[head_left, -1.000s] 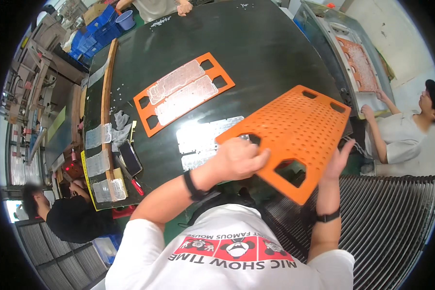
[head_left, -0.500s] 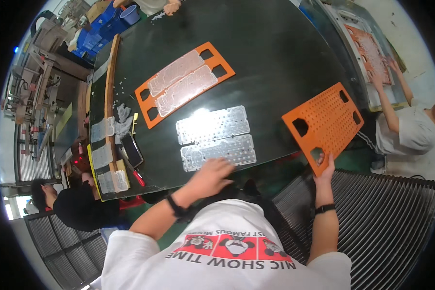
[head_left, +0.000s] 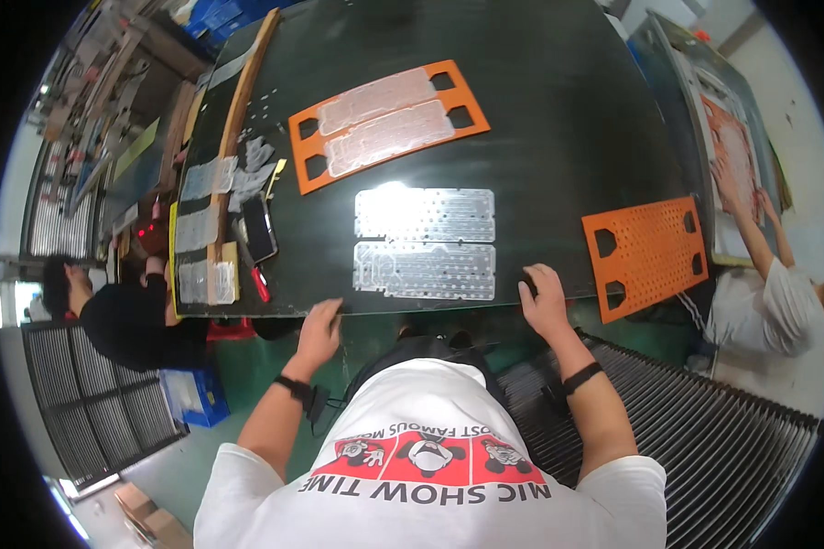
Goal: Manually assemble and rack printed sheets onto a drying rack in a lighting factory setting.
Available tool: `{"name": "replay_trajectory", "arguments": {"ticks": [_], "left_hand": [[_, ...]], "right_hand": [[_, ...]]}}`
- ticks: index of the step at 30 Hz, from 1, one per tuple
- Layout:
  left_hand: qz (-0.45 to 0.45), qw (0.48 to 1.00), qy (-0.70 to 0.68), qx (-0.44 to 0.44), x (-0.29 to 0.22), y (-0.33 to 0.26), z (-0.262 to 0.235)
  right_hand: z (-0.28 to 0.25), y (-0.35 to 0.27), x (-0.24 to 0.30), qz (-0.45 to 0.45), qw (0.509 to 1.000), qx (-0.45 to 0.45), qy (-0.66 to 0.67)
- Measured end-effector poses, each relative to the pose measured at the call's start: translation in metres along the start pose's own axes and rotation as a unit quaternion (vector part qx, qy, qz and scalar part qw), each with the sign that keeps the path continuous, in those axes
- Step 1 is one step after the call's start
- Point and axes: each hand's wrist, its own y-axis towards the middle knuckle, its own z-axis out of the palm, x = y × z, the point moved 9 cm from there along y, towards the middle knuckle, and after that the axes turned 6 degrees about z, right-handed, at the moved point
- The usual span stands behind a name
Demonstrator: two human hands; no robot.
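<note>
Head view, person standing at the near edge of a dark work table.

Left hand rests on the near table edge, left of the two clear perforated plates. Fingers loosely spread and flat, holding nothing; likely just bracing on the edge.

Right hand lies on the table edge just beside the near right corner of the plates. Fingers curled slightly downward on the surface; cannot tell whether the fingertips touch the plate. Nothing gripped.

The plates lie flat, side by side, one nearer and one farther, centred in front of the person. Long axis of each runs left to right, parallel to the near table edge; long edges almost touching. This lay-up appears to keep both within reach of either hand.

Bare orange perforated carrier sits to the right, near corner overhanging the table edge, long axis tilted roughly near to far. Apart from the right hand.

A second orange carrier, farther and left, holds two clear plates, angled across the table.

Left margin: phone, stacked clear pieces. A co-worker in a white sleeve works at the far right; another person in black is seated left.
</note>
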Motion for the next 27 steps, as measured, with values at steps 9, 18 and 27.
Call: {"name": "replay_trajectory", "arguments": {"ticks": [9,18,27], "left_hand": [[0.069,0.983,0.164,0.048,0.007,0.069,0.008],[0.138,0.963,0.212,0.089,0.007,0.073,0.016],[0.171,0.947,0.245,0.116,0.009,0.072,0.019]], "right_hand": [[0.046,0.006,0.002,0.014,0.980,0.128,-0.150],[0.047,0.009,0.014,-0.016,0.972,0.133,-0.195],[0.055,0.009,0.019,-0.041,0.968,0.137,-0.206]]}}
